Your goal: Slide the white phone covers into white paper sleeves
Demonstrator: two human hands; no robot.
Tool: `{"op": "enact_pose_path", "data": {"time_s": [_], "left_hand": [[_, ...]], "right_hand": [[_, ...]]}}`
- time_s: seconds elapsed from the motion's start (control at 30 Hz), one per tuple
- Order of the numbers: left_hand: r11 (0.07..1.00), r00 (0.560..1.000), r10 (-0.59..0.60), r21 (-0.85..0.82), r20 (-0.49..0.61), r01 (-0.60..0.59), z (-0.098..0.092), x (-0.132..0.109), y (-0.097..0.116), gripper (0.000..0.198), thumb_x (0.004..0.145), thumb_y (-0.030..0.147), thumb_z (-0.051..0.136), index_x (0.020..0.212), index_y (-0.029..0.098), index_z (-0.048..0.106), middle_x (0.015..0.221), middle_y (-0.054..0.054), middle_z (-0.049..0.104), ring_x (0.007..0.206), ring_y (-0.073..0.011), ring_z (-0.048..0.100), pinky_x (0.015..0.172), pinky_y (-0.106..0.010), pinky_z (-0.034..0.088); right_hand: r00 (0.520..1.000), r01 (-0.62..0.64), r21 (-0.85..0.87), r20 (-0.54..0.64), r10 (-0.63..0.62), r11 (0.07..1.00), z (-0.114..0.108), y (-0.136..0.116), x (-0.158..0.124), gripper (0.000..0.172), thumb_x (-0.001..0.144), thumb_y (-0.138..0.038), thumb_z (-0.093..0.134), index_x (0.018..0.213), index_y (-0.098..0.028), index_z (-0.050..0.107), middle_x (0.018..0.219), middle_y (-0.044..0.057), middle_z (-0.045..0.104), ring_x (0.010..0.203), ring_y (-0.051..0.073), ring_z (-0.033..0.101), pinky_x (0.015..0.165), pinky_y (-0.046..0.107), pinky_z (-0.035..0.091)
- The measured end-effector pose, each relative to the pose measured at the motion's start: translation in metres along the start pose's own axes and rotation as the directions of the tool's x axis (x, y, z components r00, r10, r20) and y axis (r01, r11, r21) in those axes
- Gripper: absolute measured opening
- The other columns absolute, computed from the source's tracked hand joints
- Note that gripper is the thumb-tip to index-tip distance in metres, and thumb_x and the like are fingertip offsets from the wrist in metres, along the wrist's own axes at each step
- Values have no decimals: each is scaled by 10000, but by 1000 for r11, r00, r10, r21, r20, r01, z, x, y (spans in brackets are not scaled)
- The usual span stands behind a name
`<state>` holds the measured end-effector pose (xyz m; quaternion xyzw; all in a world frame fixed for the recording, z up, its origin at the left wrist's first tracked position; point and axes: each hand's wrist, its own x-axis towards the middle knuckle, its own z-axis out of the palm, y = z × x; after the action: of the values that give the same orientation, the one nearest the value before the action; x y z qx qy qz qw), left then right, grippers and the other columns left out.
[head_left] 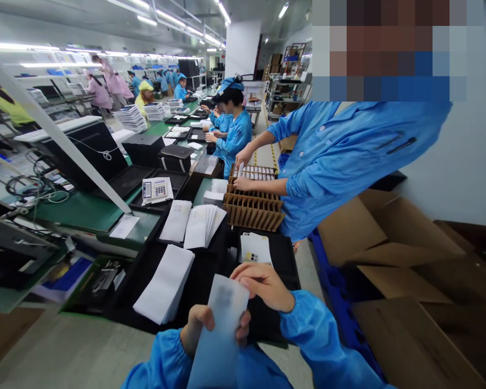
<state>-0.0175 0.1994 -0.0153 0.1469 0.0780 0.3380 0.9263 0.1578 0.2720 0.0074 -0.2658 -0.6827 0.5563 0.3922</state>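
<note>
My left hand is wrapped round a translucent white sleeve, its thumb on the near face and fingertips round the right edge. A dark camera-shaped patch shows through the sleeve's upper part. At the top right corner, my right hand pinches the sleeve's edge with thumb and fingers. Just beyond lies a white phone back or phone with camera lenses, on a black tray. Left of my hands, a stack of white sleeves rests on black, with more white sleeves fanned out behind it.
Ahead, a co-worker in blue reaches into a brown divided cardboard box. Open cartons and a blue crate stand at right. A calculator lies left, near a slanted white post. Other people sit along the green bench.
</note>
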Motion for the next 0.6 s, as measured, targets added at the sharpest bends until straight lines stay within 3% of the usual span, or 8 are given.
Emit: {"op": "enact_pose_path", "data": {"time_s": [0.1, 0.17, 0.23, 0.27, 0.33, 0.4, 0.47, 0.6], "left_hand": [[999, 999, -8, 40, -32, 10, -3, 0, 5, 599, 401, 230, 456, 947, 51, 624, 851, -111, 583, 720, -183, 499, 671, -301, 354], [994, 996, 6, 109, -90, 4, -5, -2, 8, 593, 406, 241, 451, 929, 39, 645, 810, -126, 622, 716, -205, 540, 668, -307, 379], [979, 960, 85, 204, -267, -30, -9, -4, 10, 535, 436, 247, 474, 898, 51, 661, 762, -123, 652, 695, -220, 576, 656, -315, 407], [963, 906, 160, 263, -391, -57, -11, -5, 12, 474, 469, 252, 498, 875, 71, 663, 741, -109, 659, 673, -217, 583, 642, -316, 419], [904, 738, 342, 419, -581, -88, -14, -7, 15, 326, 571, 274, 562, 839, 115, 655, 719, -68, 660, 635, -195, 578, 612, -307, 433], [800, 625, 495, 598, -604, -56, -18, -10, 21, 275, 700, 338, 600, 885, 140, 649, 755, -48, 665, 648, -187, 584, 602, -300, 445], [655, 572, 629, 755, -526, -27, -23, -17, 30, 334, 771, 391, 610, 1009, 159, 636, 874, -56, 676, 772, -205, 616, 682, -313, 479], [373, 388, 854, 928, -346, 7, -41, -46, 49, 438, 777, 421, 617, 1140, 178, 593, 1077, -98, 647, 977, -239, 614, 849, -363, 491]], "right_hand": [[995, 49, -76, 89, -42, 996, 0, 4, -3, 243, 838, -393, 645, 947, -201, 745, 1052, 100, 685, 884, 183, 651, 787, 320, 525], [999, -40, 4, 15, 40, 999, 1, 15, -9, 445, 781, -428, 708, 1183, -248, 642, 1173, 100, 637, 909, 175, 633, 799, 323, 525], [980, -194, 212, 4, 198, 958, 8, 29, -18, 688, 711, -467, 767, 1318, -277, 504, 1174, 94, 629, 838, 152, 632, 700, 285, 531], [960, -280, 301, 68, 273, 911, 13, 37, -24, 724, 678, -467, 794, 1308, -264, 500, 1122, 86, 649, 807, 147, 635, 656, 264, 525], [894, -441, 367, 258, 366, 819, 25, 49, -36, 619, 653, -465, 810, 1165, -193, 594, 948, 69, 691, 708, 135, 640, 565, 223, 496], [835, -538, 352, 346, 427, 766, 36, 57, -41, 514, 668, -483, 788, 1017, -137, 638, 788, 55, 696, 556, 108, 610, 458, 192, 441], [841, -539, 335, 252, 478, 773, 38, 61, -33, 500, 688, -531, 738, 955, -123, 624, 652, 29, 672, 396, 77, 524, 361, 179, 357], [866, -433, 154, -203, 458, 888, 22, 66, 38, 431, 716, -524, 642, 910, -145, 580, 559, -21, 611, 354, 79, 491, 337, 188, 323]]}}
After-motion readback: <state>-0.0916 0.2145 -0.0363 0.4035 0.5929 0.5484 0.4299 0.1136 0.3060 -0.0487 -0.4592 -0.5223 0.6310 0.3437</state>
